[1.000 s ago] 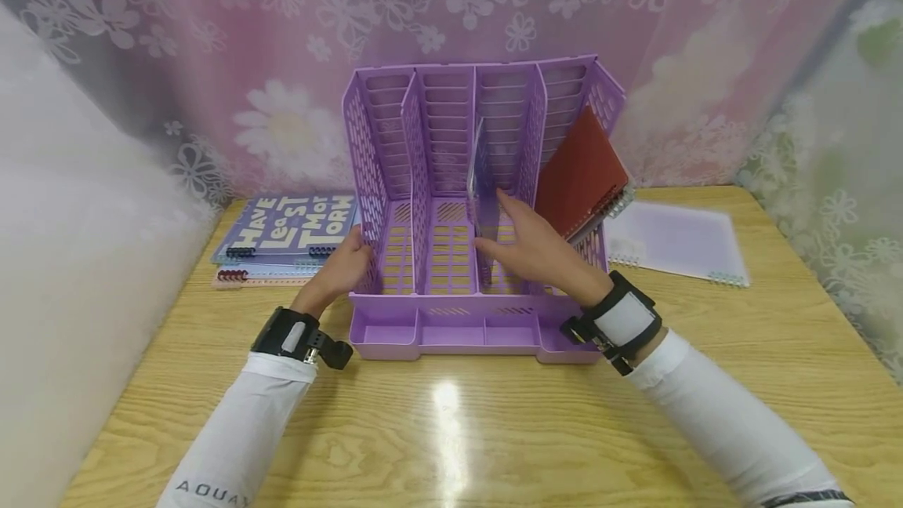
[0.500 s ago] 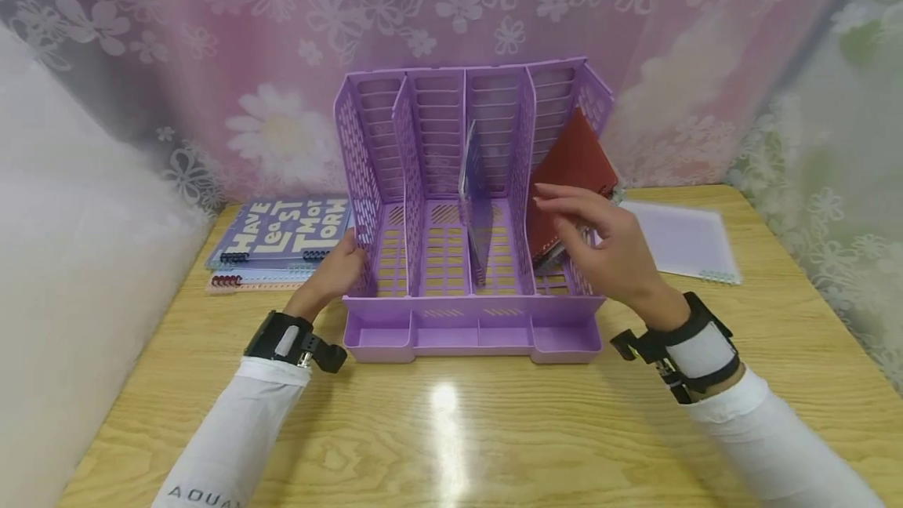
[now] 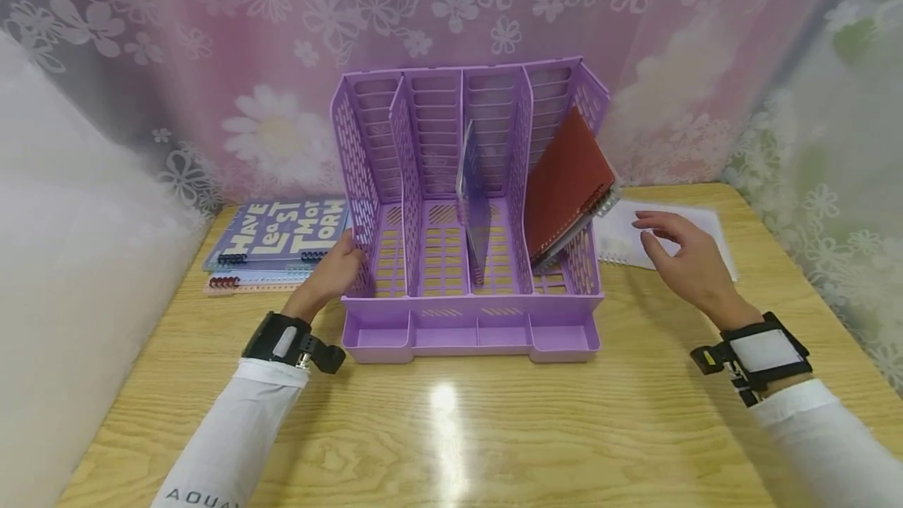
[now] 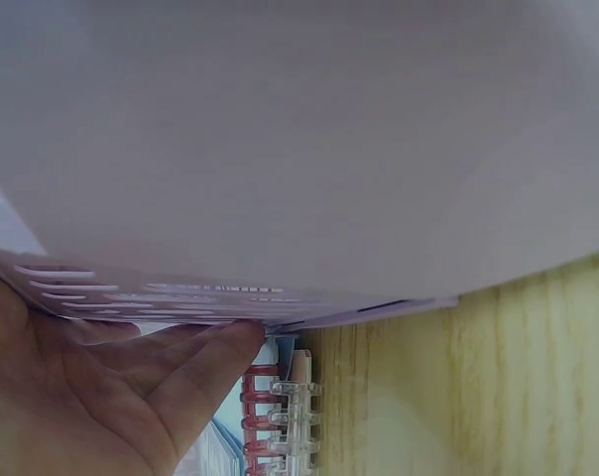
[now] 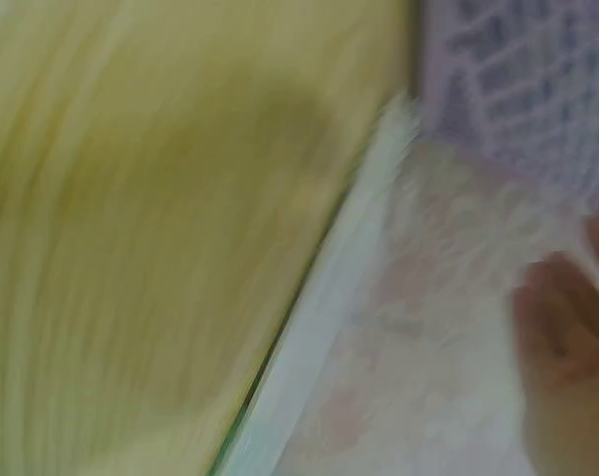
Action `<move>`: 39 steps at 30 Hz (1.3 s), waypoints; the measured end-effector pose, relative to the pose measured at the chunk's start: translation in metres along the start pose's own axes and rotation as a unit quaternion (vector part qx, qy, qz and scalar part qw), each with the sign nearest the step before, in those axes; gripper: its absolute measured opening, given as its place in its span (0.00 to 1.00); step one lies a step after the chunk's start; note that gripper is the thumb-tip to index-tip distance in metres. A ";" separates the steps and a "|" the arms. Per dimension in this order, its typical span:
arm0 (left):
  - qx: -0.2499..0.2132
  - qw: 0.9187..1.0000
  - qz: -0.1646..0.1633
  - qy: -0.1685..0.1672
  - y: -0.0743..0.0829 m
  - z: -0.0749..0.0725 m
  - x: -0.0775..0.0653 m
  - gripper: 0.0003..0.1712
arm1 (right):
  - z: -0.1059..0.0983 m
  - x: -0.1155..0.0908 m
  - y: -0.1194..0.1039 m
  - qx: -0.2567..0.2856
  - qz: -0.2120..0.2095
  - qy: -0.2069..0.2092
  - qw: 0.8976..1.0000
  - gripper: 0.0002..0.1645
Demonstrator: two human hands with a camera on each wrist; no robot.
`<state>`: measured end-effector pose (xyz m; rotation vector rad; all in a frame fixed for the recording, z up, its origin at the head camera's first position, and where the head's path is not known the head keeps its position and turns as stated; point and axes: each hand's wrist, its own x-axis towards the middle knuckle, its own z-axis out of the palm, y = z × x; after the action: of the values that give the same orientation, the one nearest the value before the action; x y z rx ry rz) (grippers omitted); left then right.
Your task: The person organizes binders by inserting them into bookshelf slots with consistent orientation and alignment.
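A purple plastic desk file rack [image 3: 462,306] with upright dividers stands in the middle of the table. My left hand [image 3: 339,266] grips the front edge of its left side wall; in the left wrist view the fingers [image 4: 210,372] lie along the outside of that wall. My right hand [image 3: 687,257] hovers over a pale translucent spiral notebook [image 3: 624,234] right of the rack, fingers loosely bent and holding nothing. A thin bluish-purple notebook [image 3: 476,214] stands on edge in the rack's third compartment. Red-covered spiral notebooks [image 3: 571,179] lean in the fourth.
Several spiral notebooks lie stacked left of the rack, the top one a blue-purple lettered notebook [image 3: 282,227]. A flowered curtain [image 3: 451,6] hangs behind the wooden table [image 3: 536,429]. Small trays [image 3: 504,333] run along the rack's front.
My right hand has let go of the bluish-purple notebook, leaving it standing in the third compartment, and moved right past the red notebooks to above the pale one. The left hand stays at the rack.
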<state>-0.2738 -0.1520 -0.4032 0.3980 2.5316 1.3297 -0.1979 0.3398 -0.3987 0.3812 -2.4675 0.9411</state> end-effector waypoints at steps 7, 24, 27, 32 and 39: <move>0.001 1.000 0.002 -0.001 0.000 -0.003 -0.002 0.30 | -0.011 -0.001 0.056 -0.076 0.054 -0.237 0.967 0.41; 0.000 1.000 -0.002 -0.001 -0.001 -0.002 0.002 0.31 | -0.021 0.022 0.091 -0.185 0.068 -0.348 0.917 0.53; -0.004 1.000 0.002 -0.003 0.000 -0.001 0.002 0.30 | -0.022 0.021 0.090 -0.198 0.071 -0.353 0.912 0.53; -0.005 1.000 -0.002 -0.009 0.002 -0.002 0.002 0.30 | -0.022 0.020 0.085 -0.200 0.056 -0.364 0.908 0.50; -0.006 1.000 -0.004 -0.003 0.000 -0.001 0.001 0.30 | -0.016 0.018 0.083 -0.219 -0.020 -0.366 0.904 0.37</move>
<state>-0.2755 -0.1522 -0.4028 0.3896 2.5156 1.3389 -0.2425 0.4088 -0.4246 0.7225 -3.2158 0.1891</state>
